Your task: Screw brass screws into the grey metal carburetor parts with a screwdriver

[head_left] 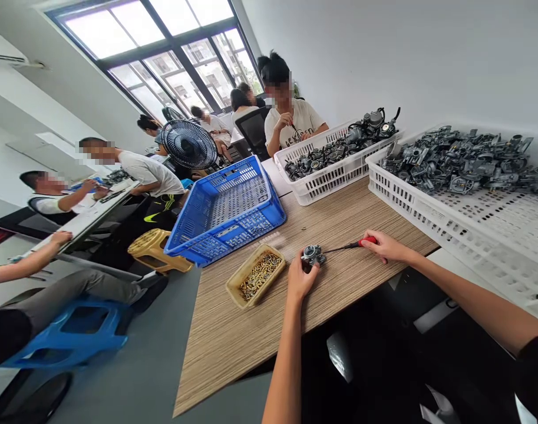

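A small grey metal carburetor part rests on the wooden table. My left hand is closed around its near side, holding it steady. My right hand grips a red-handled screwdriver, and the thin shaft reaches left to the part. A tan tray of small brass screws lies just left of my left hand.
An empty blue crate stands tilted at the table's far left corner. Two white crates full of grey metal parts line the right side. Several other people sit at tables nearby, and a fan stands behind the blue crate.
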Tool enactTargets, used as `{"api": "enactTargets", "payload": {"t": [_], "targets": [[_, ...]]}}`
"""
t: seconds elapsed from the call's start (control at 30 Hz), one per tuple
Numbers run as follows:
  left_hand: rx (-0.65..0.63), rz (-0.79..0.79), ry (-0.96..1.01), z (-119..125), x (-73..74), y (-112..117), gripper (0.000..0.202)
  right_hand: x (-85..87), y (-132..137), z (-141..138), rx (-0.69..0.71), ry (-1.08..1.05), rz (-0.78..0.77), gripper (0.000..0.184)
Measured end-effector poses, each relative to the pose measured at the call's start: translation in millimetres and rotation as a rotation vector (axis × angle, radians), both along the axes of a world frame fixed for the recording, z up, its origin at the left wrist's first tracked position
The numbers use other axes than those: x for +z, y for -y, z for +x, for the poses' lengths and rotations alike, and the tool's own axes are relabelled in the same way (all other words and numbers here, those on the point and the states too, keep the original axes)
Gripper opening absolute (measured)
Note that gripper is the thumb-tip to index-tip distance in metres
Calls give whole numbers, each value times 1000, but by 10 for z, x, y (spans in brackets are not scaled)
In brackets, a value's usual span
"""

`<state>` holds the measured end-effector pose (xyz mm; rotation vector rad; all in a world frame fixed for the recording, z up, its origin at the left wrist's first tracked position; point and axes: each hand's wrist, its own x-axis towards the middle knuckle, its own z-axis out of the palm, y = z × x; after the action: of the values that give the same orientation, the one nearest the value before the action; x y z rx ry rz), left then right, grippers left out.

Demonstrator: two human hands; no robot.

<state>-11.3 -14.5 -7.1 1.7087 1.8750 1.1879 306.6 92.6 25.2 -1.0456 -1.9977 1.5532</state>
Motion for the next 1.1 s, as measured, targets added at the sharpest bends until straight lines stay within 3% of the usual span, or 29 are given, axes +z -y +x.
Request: {"api": "enactTargets", "payload": {"t": [0.4,0.67,1.1], "targets": [[-2,-37,2,-2,14,-1,45,-64,1,-10,-53,3,18,49],[6,-30,7,14,46,7,42,-61,-24,20,36,-72,-22,51],[9,-45,66,24,46,4,40,-28,-2,20,13,-47,5,54]]}}
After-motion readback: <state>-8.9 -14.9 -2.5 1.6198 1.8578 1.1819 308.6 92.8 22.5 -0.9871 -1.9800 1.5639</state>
